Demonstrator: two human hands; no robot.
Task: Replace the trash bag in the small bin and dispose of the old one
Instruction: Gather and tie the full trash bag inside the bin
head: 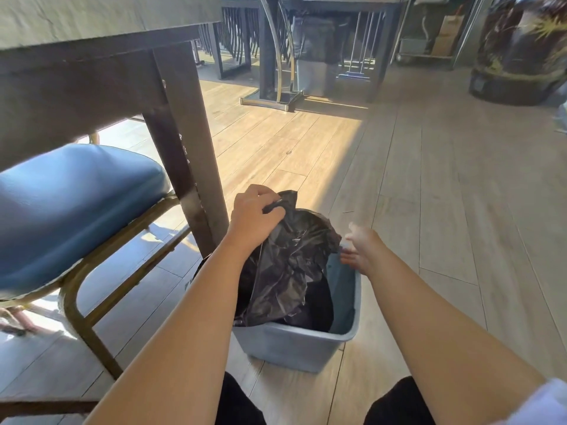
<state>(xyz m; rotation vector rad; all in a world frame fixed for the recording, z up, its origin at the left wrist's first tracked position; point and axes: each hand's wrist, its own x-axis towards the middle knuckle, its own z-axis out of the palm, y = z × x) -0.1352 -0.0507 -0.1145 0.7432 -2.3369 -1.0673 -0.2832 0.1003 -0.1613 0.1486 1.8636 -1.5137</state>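
Note:
A small grey-blue plastic bin [294, 348] stands on the wooden floor in front of my knees. A crumpled black trash bag [291, 265] hangs inside it, with its top edge lifted above the far rim. My left hand [254, 213] is closed on the bag's upper far corner, holding it up over the bin. At the bin's right rim my right hand [359, 250] pinches the bag's right edge, a little blurred. The bin's inner right wall is bare where the bag does not cover it.
A dark table leg [190, 167] stands just left of the bin, under a grey tabletop. A blue-cushioned chair [70, 210] with a gold frame sits to the left. More tables, chair legs and a large dark vase [518, 56] stand at the back.

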